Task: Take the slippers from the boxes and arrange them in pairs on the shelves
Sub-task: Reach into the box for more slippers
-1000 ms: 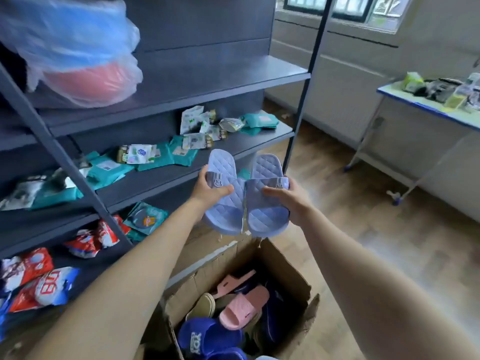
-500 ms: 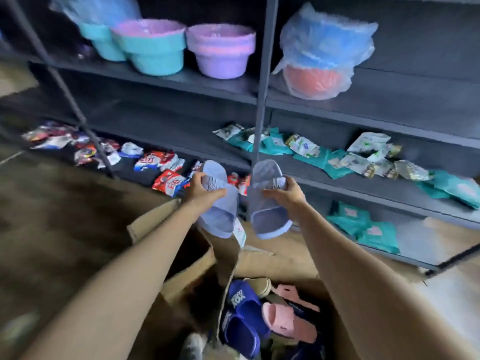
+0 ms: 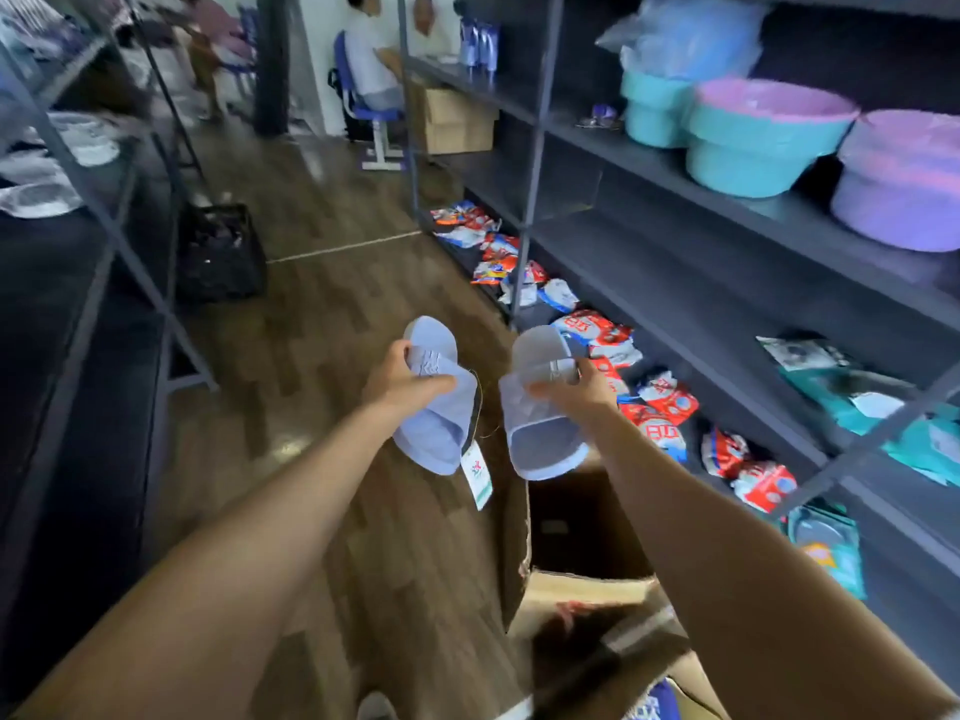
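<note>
Mid-frame, the left hand (image 3: 400,379) grips one lilac slipper (image 3: 434,428), the right hand (image 3: 579,389) the other slipper (image 3: 540,441). Neither is on the shelves (image 3: 675,283) yet, and the box (image 3: 582,589) probably holds more.

Red-and-white packet (image 3: 662,433): bold white characters, roughly "BD", blurred | hang tag (image 3: 479,478) dangling off the left slipper (image 3: 431,433): small logo, print unreadable | strap emblems on left slipper and right slipper (image 3: 540,444): illegible

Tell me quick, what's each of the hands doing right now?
Left hand: grips the tagged slipper by its strap.
Right hand: grips the other slipper by its strap.
</note>
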